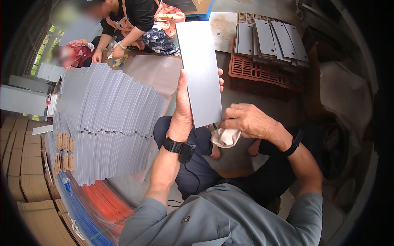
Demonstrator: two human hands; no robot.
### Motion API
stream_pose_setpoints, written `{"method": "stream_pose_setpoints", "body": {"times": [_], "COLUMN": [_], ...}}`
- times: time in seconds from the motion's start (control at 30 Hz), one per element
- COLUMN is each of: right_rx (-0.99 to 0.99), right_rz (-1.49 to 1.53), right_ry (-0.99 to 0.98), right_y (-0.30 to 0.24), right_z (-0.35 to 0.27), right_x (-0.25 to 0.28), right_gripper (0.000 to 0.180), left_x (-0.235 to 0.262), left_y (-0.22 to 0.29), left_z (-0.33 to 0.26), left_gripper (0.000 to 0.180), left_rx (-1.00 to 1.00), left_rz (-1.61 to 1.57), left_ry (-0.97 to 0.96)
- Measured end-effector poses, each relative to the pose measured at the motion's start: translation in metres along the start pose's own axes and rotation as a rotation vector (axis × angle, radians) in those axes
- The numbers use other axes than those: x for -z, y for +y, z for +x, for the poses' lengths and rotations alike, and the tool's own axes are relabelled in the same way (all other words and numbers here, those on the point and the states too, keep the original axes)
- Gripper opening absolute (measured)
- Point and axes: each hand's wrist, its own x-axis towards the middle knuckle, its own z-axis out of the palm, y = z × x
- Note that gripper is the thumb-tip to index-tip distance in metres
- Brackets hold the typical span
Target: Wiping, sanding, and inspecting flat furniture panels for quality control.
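My left hand (182, 104) is closed around a long light-grey panel (202, 74), thumb on its left edge and fingertips showing at the right. The panel is tilted slightly, its far end reaching up past the hand. At its lower right corner, my right hand (251, 121) grips a bunched off-white cloth (226, 138). A small dark bit shows between the cloth and the panel's near edge; I cannot make out what it is. Whether the cloth touches the panel is unclear.
Tall stacks of grey panels (113, 100) stand at left, beside cardboard stacks (35, 164). Several panels with holes (264, 39) lie on a red plastic crate (256, 71) at far right. A co-worker (133, 24) bends over the far side, with another person (80, 53) behind.
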Motion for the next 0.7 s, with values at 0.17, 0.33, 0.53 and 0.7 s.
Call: {"method": "stream_pose_setpoints", "body": {"times": [0.17, 0.33, 0.53, 0.7], "right_rx": [-0.355, -0.483, -0.523, -0.412], "right_rz": [0.197, 0.171, 0.104, 0.038], "right_ry": [-0.303, -0.024, 0.37, 0.629], "right_y": [0.018, 0.026, 0.02, 0.018], "right_z": [-0.02, -0.019, -0.011, 0.0], "right_x": [0.015, 0.054, 0.063, 0.052], "right_gripper": [0.042, 0.041, 0.041, 0.045], "left_x": [0.002, 0.005, 0.001, 0.0], "left_y": [0.002, 0.002, 0.0, -0.001], "left_z": [0.0, 0.001, -0.002, -0.001], "left_gripper": [0.092, 0.091, 0.091, 0.09], "left_rx": [-0.017, -0.018, -0.009, -0.01], "left_rz": [-0.085, -0.168, -0.125, -0.089], "left_ry": [-0.044, -0.071, -0.022, -0.022]}}
